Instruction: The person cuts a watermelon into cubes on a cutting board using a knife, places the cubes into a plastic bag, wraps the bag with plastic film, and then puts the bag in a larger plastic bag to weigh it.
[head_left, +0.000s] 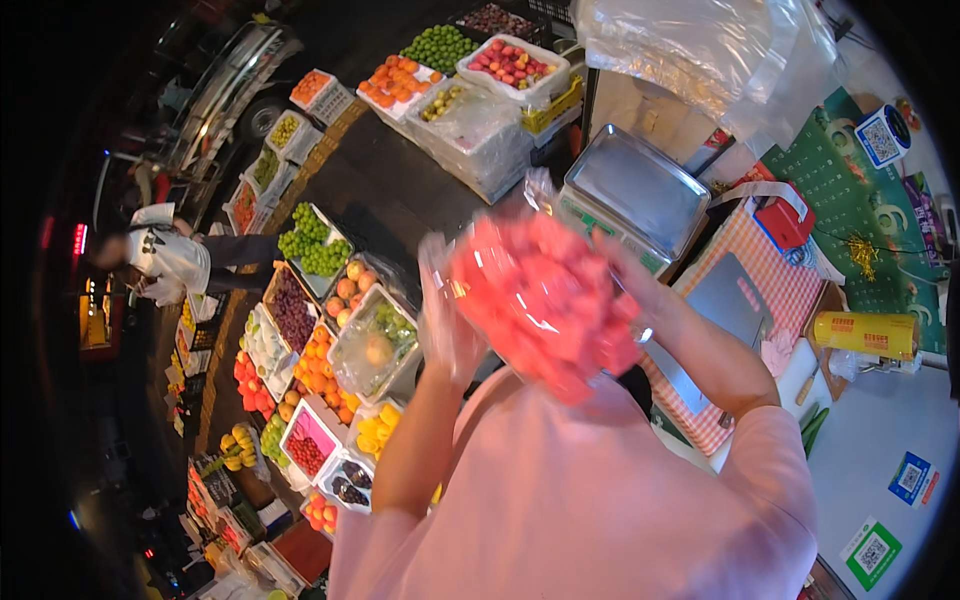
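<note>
In front of my pink shirt is a clear plastic package of cut red watermelon chunks, tilted and blurred by motion. It lies between my two hands. My left hand, in a clear plastic glove, is against its left side with the fingers extended. My right hand grips the right side, its fingers partly hidden behind the shiny plastic. Just beyond the package stands a weighing scale with a bare metal pan. Right of my right forearm, a flat grey metal-looking piece lies on a red-checked cloth.
Crates of fruit, including green grapes, oranges and red berries, fill the left. Clear plastic bags hang at the top. A yellow film roll lies at the right. A person stands beyond the crates.
</note>
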